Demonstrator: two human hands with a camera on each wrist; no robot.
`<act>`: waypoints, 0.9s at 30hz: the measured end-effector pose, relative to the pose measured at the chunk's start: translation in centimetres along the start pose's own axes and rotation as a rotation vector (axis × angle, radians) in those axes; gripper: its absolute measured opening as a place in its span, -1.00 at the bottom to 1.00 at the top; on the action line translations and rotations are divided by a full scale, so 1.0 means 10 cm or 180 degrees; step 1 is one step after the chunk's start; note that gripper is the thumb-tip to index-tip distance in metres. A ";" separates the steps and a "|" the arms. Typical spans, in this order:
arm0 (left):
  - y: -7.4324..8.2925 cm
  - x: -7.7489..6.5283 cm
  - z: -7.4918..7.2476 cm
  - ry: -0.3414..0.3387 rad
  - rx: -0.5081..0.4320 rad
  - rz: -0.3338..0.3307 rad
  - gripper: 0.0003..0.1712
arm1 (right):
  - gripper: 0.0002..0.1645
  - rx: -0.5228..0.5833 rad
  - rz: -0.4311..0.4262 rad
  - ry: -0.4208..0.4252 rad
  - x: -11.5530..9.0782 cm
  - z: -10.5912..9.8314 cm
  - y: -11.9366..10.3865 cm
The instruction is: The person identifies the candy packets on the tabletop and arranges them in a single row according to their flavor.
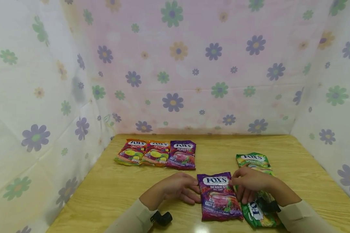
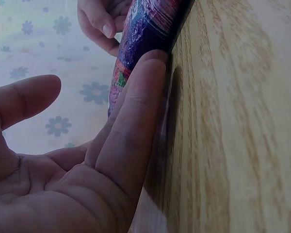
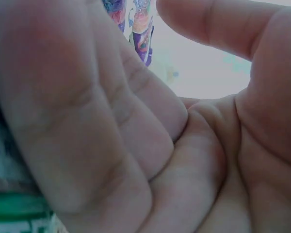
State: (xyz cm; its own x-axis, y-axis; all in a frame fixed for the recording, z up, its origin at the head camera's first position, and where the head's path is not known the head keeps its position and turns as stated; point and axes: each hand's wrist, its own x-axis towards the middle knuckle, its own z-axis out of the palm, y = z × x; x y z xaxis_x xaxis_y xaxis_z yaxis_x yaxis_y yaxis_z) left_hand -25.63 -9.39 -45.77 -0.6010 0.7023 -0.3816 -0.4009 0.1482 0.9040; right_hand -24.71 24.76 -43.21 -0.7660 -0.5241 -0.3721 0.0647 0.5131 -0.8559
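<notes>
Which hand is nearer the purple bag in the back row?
Left. The left hand is just in front of that purple bag; the right hand is farther off, to its front right.

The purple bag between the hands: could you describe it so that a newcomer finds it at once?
On the wooden table, look to the near side. Between the left hand and right hand lies the purple Berries bag. Its nearest neighbours are green bags; its purple twin lies farther back.

A candy bag (image 1: 220, 200) lies on the table (image 1: 105, 191) between my hands (image 1: 179, 188) (image 1: 252, 180). Behind, leftward, sit three bags (image 1: 156, 153); others (image 1: 252, 160) lie rightward.
</notes>
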 end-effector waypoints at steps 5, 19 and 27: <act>0.03 0.03 -0.01 -0.0036 0.0015 -0.0025 -0.48 | -0.49 0.0054 -0.0020 -0.0015 0.01 -0.02 0.00; 0.02 0.01 0.04 -0.0120 -0.0011 -0.0021 -0.49 | -0.50 0.0292 0.0011 -0.0131 0.00 -0.02 0.07; 0.00 -0.01 0.05 -0.0080 -0.0071 -0.0029 -0.48 | -0.41 0.0331 0.0047 -0.0080 -0.02 0.00 0.06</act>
State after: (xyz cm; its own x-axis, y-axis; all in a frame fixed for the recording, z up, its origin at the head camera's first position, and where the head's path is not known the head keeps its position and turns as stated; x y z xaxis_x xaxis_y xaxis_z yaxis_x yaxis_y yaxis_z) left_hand -25.28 -9.09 -45.62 -0.5799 0.7182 -0.3847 -0.4218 0.1393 0.8959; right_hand -24.51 25.17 -43.61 -0.7484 -0.5346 -0.3926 0.1429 0.4481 -0.8825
